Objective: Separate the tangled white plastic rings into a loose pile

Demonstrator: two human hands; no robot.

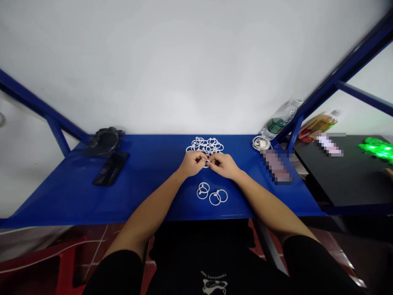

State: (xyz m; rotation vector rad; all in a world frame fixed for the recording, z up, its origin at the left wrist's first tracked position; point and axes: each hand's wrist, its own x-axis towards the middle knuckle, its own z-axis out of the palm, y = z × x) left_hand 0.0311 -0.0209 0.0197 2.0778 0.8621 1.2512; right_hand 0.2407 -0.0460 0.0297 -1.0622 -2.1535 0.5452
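My left hand [193, 163] and my right hand [224, 164] meet over the middle of the blue table [153, 180], fingers pinched together on a small white plastic ring piece [206, 160] held between them. Just behind the hands lies a pile of several white rings [205, 145]. In front of the hands two finished ring pieces rest on the table: one [203, 190] to the left and one [218, 196] to the right.
A black phone [111, 168] and a dark crumpled object [105, 140] lie at the left. A coiled white cable [261, 143], a plastic bottle [281, 119] and a second bottle [319, 123] sit at the right, beside a black table [346, 176] with a green glowing object [378, 148].
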